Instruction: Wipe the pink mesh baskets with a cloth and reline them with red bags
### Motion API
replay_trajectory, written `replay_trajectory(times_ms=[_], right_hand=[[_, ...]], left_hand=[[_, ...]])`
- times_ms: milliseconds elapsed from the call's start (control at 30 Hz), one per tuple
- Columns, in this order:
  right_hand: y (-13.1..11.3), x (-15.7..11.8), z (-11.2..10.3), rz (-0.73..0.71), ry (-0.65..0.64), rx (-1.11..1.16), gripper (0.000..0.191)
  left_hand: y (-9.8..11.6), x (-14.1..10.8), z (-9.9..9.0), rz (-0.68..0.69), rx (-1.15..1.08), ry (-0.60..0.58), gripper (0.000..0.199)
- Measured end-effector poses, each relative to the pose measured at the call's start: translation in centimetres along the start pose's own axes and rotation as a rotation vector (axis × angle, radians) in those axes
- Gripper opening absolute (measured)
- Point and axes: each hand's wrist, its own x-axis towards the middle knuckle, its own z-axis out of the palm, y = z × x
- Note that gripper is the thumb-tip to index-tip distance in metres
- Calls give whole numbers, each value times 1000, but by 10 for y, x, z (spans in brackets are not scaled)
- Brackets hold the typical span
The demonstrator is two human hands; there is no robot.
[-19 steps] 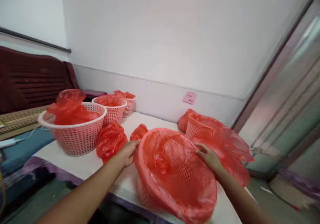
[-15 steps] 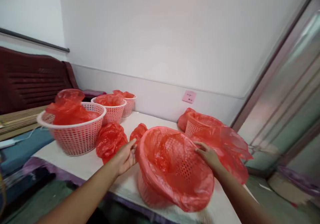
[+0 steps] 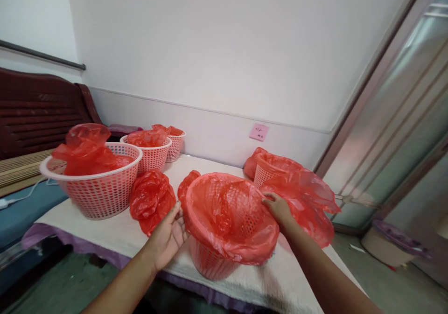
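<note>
A plastic basket [image 3: 213, 260] with holes in its sides stands in front of me on the table, tilted slightly. A red plastic bag [image 3: 224, 211] lines it and is folded over its rim all round. My right hand [image 3: 278, 207] grips the bag-covered rim on the right, fingers curled over the edge. My left hand [image 3: 171, 237] is open beside the basket's left side, palm toward it and fingers apart. Whether its fingertips touch the basket I cannot tell. A crumpled red bag [image 3: 153, 199] lies left of it, and another red bag [image 3: 187, 184] sits behind the basket.
Left on the white-covered table [image 3: 115, 237] are a large basket [image 3: 94, 195] and two smaller ones [image 3: 154, 157] [image 3: 177, 146], holding red bags. At the right back stands another basket [image 3: 262, 176] with a loose red bag [image 3: 304, 202]. A wall [image 3: 196, 71] rises behind.
The lined basket has swung from a strong tilt toward me to nearly upright. My left hand has turned its palm more toward it; my right hand keeps hold of the rim.
</note>
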Motion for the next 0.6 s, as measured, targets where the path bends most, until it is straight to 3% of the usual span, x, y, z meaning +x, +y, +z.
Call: replay_trajectory(times_ms=[67, 367, 600], right_hand=[[0, 1, 3, 20, 4, 6, 19], [-2, -6, 6, 85, -71, 77, 8], [1, -8, 9, 150, -130, 256, 18]], left_hand=[[-2, -8, 2, 6, 20, -25, 7], [-19, -14, -2, 40, 171, 21, 11], [-13, -17, -6, 100, 352, 190, 11]])
